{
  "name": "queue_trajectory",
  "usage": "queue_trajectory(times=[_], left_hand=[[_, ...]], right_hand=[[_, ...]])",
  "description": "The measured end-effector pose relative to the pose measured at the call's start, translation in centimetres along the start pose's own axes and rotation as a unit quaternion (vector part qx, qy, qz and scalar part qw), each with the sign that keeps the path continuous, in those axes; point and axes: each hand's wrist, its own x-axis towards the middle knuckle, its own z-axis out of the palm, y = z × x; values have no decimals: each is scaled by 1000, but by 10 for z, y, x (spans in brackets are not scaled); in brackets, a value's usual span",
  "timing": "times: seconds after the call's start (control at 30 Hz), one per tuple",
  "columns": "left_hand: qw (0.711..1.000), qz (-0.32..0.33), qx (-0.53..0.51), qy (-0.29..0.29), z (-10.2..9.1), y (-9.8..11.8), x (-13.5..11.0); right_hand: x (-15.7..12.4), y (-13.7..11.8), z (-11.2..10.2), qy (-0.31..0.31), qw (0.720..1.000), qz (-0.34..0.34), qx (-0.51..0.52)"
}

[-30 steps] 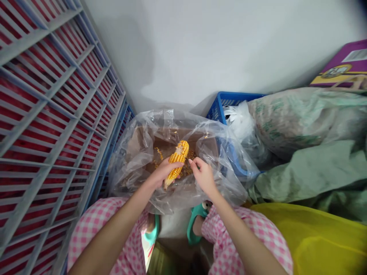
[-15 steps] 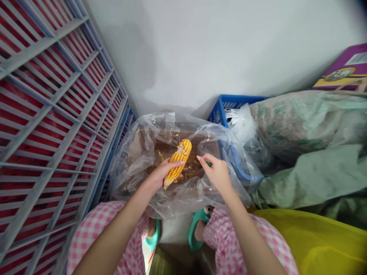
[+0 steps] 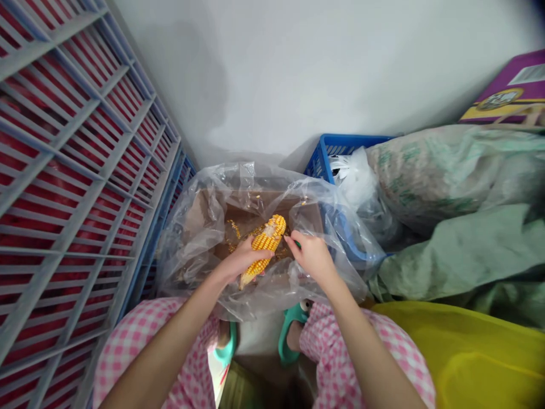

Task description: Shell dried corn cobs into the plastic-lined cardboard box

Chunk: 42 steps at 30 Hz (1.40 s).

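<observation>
My left hand (image 3: 242,260) is shut around a yellow dried corn cob (image 3: 264,245), which is tilted, with bare patches near its upper end. My right hand (image 3: 313,257) is beside the cob, its fingertips pinched on a small green object (image 3: 297,245), mostly hidden. Both hands are over a cardboard box (image 3: 200,216) lined with a clear plastic bag (image 3: 187,255). Loose corn kernels (image 3: 233,228) lie on the box's bottom, partly hidden by the cob and my hands.
A grey-and-red slatted crate stack (image 3: 72,170) rises at the left. A blue plastic basket (image 3: 336,153), green woven sacks (image 3: 451,170) and a purple box (image 3: 506,94) stand right. Yellow plastic (image 3: 481,352) lies lower right, near my checked pink trousers (image 3: 349,363).
My right hand has moved left, closer to the cob, since the previous frame. The cob sits a little lower in my left hand, and the view has shifted slightly.
</observation>
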Motion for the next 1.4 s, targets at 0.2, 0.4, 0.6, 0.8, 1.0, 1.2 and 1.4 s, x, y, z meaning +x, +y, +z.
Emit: queue_trajectory(times=[0.2, 0.4, 0.6, 0.8, 1.0, 1.2, 1.4], left_hand=[[991, 4, -118, -64, 8, -3, -3], [989, 41, -138, 24, -3, 4, -5], [987, 50, -142, 59, -9, 2, 0], [974, 0, -225, 39, -10, 7, 2], [869, -115, -464, -128, -17, 16, -5], [902, -47, -412, -120, -6, 4, -8], [919, -22, -353, -176, 5, -4, -12]], right_hand=[[3, -11, 8, 83, 967, 85, 224], [8, -5, -19, 59, 964, 106, 237], [12, 5, -27, 67, 960, 116, 246], [12, 6, -19, 57, 943, 150, 293], [14, 3, -3, -78, 728, 299, 612], [-1, -16, 5, -79, 698, 251, 666], [-6, -36, 23, -1, 739, 268, 618]])
